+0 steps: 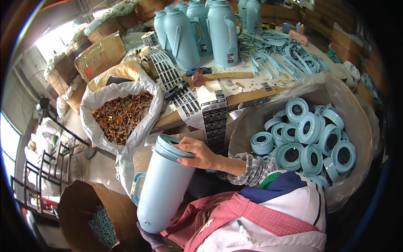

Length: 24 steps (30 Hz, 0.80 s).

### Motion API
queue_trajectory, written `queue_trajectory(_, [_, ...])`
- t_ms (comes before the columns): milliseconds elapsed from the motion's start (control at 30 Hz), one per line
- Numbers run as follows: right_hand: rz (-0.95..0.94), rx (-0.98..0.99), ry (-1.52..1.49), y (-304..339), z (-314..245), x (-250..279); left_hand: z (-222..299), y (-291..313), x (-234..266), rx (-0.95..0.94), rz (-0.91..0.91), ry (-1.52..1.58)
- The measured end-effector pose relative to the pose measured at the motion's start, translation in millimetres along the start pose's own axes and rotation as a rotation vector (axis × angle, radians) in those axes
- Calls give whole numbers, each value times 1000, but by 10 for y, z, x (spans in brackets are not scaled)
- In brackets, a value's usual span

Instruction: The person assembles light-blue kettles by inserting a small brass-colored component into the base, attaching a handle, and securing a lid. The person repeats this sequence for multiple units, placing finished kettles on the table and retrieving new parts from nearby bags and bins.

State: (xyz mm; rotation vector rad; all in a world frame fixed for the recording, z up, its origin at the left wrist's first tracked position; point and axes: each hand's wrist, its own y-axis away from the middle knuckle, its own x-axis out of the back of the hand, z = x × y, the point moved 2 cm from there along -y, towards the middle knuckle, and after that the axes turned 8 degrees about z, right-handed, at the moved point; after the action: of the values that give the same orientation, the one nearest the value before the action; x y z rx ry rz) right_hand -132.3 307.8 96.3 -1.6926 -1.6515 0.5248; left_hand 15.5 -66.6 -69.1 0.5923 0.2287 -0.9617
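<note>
Flask body [163, 193], pale blue plastic, smooth with a soft sheen, topped by a ribbed collar [166, 152] in like plastic; standing flasks [222, 38] and loose rings [338, 119], smooth plastic with glossy highlights. Sack [156, 94], creased white plastic film, its brown scraps [121, 113] rough and splintery; liner [359, 126], translucent wrinkled plastic; label strip [215, 124], printed paper-like stock with a slight shine. Hammer handle [228, 76], smooth wood; tabletop [245, 86], scuffed and flaking; carton [119, 210], matt cardboard; apron [268, 214], checked woven cloth, matt.
</note>
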Motion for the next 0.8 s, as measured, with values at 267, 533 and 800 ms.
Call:
queue_trajectory(267, [-25, 236, -22, -29, -293, -22, 85, -22, -190, 149, -142, 92])
queue_trajectory(533, [23, -340, -251, -187, 129, -16, 624, 429, -461, -1281, 294, -956])
queue_trajectory(800, [-56, 30, -42, -104, -175, -147, 187, -65, 124, -35, -37, 75])
